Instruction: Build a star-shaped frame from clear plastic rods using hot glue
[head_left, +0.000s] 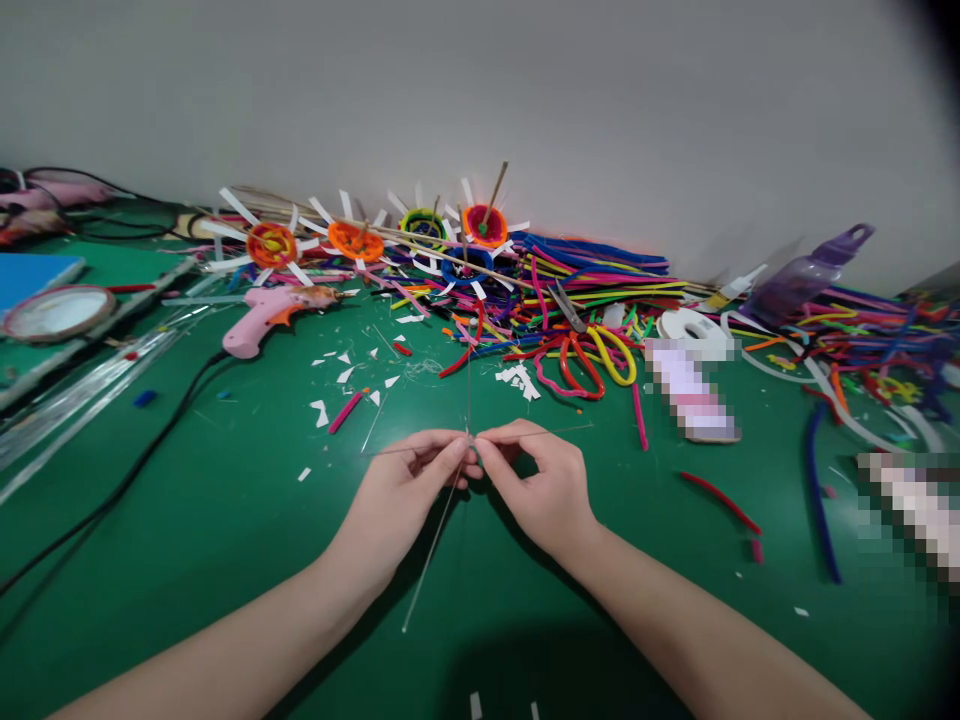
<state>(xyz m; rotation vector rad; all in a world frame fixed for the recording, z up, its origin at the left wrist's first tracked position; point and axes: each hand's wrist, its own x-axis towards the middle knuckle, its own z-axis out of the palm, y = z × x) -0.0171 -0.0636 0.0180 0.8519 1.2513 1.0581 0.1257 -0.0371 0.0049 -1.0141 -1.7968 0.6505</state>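
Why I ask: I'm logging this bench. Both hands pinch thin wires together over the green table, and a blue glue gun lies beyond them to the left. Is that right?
Not quite. The glue gun is pink, not blue, as the head view shows. The rest stands: the left hand and right hand pinch thin wires together over the green table, and the gun lies beyond them to the left.

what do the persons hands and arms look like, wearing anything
Nothing is worn that shows. The left hand and right hand have no gloves, and no ring, watch or band is visible at the fingers or wrists. The left forearm and right forearm are uncovered all the way to the bottom edge of the picture, so no sleeve comes into view.
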